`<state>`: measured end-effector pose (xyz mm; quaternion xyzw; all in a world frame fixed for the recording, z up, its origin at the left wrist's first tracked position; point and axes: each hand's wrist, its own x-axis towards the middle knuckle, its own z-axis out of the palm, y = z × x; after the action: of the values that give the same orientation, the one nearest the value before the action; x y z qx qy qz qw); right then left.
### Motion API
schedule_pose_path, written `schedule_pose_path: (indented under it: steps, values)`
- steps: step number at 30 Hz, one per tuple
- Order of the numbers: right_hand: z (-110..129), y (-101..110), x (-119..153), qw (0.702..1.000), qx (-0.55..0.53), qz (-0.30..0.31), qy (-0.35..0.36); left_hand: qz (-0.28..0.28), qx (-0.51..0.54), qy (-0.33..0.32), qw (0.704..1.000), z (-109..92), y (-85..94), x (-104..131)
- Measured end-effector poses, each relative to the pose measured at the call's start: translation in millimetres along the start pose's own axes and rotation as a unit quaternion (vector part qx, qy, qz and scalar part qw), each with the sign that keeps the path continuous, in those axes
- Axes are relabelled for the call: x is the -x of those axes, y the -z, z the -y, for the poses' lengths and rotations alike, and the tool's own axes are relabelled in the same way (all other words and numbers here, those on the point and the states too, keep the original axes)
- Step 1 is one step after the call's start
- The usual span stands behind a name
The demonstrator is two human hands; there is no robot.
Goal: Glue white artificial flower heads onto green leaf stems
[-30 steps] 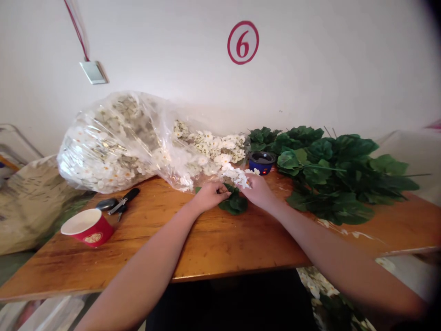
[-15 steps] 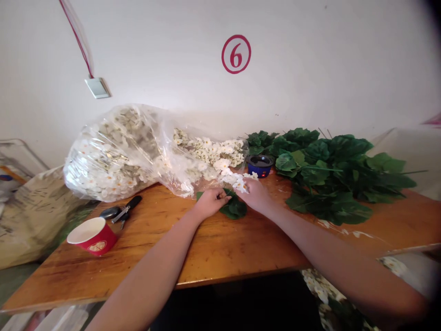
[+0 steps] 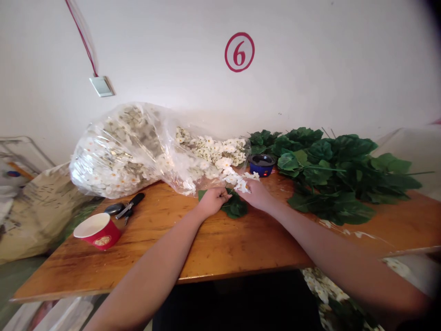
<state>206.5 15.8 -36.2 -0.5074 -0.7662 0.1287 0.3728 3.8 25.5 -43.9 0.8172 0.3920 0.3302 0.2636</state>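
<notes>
Near the middle of the wooden table (image 3: 148, 248), my left hand (image 3: 213, 202) is closed in a pinch on a green leaf sprig (image 3: 236, 207), whose leaves spread on both sides of the fingers. Just to the right, my right hand (image 3: 255, 193) has its fingers closed around white flowers (image 3: 241, 185) with yellow centres, above the leaves. The stems between the two hands are too small to make out. A small blue pot (image 3: 261, 166) with a dark inside and a red light stands right behind my right hand.
A clear plastic bag (image 3: 117, 151) of white flowers lies at the back left. Green leaf sprigs (image 3: 330, 170) are heaped at the right. A red paper cup (image 3: 103, 235) stands at the left, with scissors or clippers (image 3: 129, 205) and a dark object (image 3: 113, 209) behind it.
The whole view has shifted slightly, so things appear a little further right. Both hands keep nearly the same place and hold.
</notes>
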Motion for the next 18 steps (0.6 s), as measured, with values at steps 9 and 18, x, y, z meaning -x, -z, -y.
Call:
schedule_pose_path:
  steps: [9,18]
  values:
    - [26.6,26.0,13.9,0.931,0.020,-0.325,0.168,-0.104,0.097,0.017,0.990,-25.0,21.1,-1.3]
    - [41.4,25.5,26.8,0.936,-0.001,-0.259,0.238,-0.234,0.425,0.035,0.874,-42.6,33.5,-4.6]
